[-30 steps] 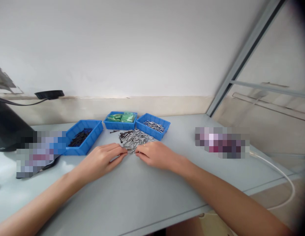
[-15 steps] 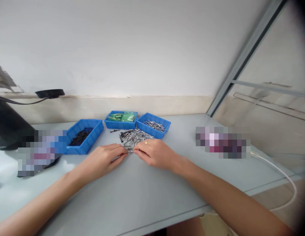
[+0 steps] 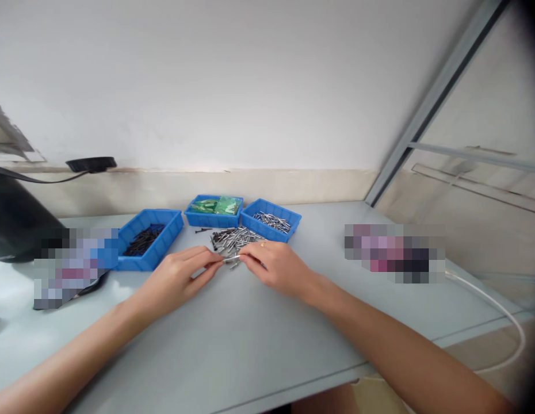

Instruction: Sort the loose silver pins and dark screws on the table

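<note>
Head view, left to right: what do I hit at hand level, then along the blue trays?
Hand level: left hand → slim silver rod spanning the fingertips → right hand.
Blue trays: dark-fastener tray → green-packet tray → silver-rod tray.

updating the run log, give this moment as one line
left hand: pinching silver piece; right hand: pinching its other end; beyond: loose metal pile

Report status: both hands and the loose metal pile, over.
Left hand and right hand pinching a thin silver metal rod between them. Loose silver-and-dark metal pile just beyond hands. Rectangular blue plastic bin close behind pile, right side.
</note>
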The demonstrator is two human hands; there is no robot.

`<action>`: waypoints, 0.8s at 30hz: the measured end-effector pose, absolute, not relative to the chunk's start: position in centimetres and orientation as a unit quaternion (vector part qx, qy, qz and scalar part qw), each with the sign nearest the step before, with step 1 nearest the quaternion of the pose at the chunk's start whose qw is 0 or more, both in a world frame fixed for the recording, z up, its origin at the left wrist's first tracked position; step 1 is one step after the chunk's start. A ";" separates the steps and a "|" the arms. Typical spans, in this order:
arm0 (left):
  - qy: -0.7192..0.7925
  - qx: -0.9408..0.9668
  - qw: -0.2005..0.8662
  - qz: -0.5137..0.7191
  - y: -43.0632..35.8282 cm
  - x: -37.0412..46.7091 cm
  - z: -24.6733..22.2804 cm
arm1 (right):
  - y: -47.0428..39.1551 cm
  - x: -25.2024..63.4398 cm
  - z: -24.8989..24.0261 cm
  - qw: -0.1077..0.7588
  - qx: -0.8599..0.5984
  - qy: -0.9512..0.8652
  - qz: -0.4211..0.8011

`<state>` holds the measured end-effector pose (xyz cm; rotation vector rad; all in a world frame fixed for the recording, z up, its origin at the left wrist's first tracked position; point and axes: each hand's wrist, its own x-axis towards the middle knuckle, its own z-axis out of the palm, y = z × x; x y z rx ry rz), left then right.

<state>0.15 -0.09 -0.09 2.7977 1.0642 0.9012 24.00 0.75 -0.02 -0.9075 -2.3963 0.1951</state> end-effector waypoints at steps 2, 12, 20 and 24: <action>0.330 0.893 -0.001 0.307 -0.2 0.2 0.1 | 0.8 23.9 0.0 0.231 -0.351 -0.905 0.073; 0.224 0.926 -0.028 0.304 -0.9 1.0 0.7 | 0.2 23.3 0.1 0.128 -0.303 -0.939 0.106; 0.333 0.899 -0.003 0.284 -0.3 0.1 0.2 | 0.9 24.2 0.2 0.240 -0.329 -0.912 0.045; 0.358 0.903 0.051 0.234 -0.2 0.4 0.1 | 0.7 24.3 0.1 0.336 -0.268 -0.903 0.023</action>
